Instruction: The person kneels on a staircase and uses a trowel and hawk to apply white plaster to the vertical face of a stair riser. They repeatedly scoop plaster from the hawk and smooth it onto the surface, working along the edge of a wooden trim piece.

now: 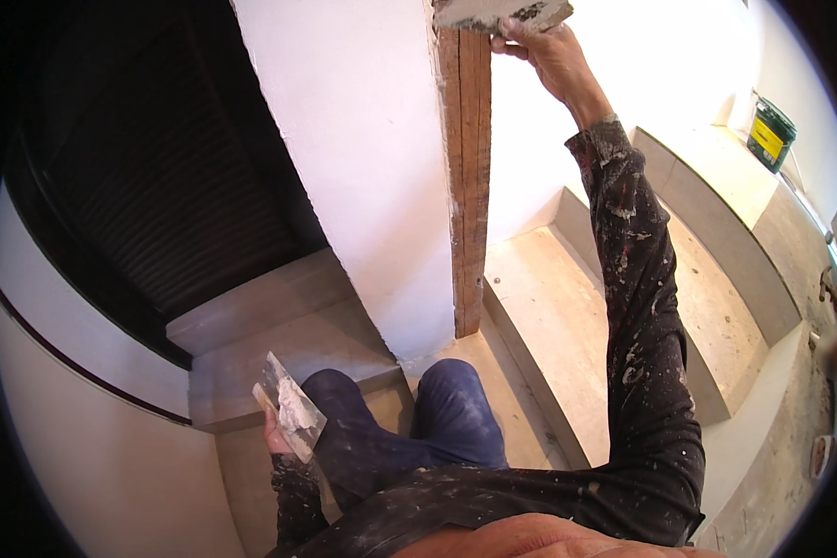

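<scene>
My right hand [544,58] is raised high at the top of the view, its fingers closed round a plaster-smeared trowel [504,13]. The trowel is at the edge of a white wall end [358,139], beside a bare wooden post [467,186]; the frame's top cuts part of it off. Low on the left, my left hand [274,435] grips a flat metal plastering blade [293,409], tilted, with a lump of white plaster on its face. The blade hangs beside my left knee. Both my sleeves are dark and splashed with plaster.
Pale stone steps [553,316] rise on the right of the post. A green bucket with a yellow label [771,135] stands on an upper level at the far right. Left of the wall end is a dark opening [158,167] above a stone ledge [279,335].
</scene>
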The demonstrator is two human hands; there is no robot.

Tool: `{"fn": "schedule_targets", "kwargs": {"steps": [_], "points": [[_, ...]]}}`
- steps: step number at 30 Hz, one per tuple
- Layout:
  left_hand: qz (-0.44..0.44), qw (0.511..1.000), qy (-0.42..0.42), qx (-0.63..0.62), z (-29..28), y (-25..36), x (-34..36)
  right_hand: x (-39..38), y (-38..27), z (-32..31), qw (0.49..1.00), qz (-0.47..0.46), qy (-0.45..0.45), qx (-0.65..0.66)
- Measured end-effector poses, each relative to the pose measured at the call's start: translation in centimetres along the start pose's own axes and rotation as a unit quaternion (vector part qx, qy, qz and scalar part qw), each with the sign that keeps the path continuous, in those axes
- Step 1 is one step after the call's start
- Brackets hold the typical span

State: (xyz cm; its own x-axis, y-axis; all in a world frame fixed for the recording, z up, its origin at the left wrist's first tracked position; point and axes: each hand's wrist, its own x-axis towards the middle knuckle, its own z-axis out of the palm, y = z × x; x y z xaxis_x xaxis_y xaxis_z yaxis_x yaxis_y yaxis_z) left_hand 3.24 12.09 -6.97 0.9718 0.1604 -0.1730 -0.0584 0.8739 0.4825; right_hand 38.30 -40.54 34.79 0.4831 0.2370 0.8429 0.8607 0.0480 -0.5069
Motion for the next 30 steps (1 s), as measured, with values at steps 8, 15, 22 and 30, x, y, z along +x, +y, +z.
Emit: {"fn": "schedule_targets", "kwargs": {"steps": [8,15,22,30], "points": [[0.009,0.996,0.047,0.080,2.6,-0.8,-1.1,-2.0,1.5,0.1,0.999,0.015,0.001,-0.033],[-0.005,0.994,-0.005,0.111,6.0,-2.7,-1.6,-3.0,1.8,0.2,0.998,0.048,-0.022,-0.023],[-0.049,0.992,0.076,0.086,4.4,-3.6,-0.9,-3.9,2.1,0.7,0.999,0.035,-0.022,-0.020],[-0.044,0.994,0.022,0.094,3.9,-3.4,-2.6,-5.0,2.6,0.9,0.998,0.040,-0.019,-0.051]]}}
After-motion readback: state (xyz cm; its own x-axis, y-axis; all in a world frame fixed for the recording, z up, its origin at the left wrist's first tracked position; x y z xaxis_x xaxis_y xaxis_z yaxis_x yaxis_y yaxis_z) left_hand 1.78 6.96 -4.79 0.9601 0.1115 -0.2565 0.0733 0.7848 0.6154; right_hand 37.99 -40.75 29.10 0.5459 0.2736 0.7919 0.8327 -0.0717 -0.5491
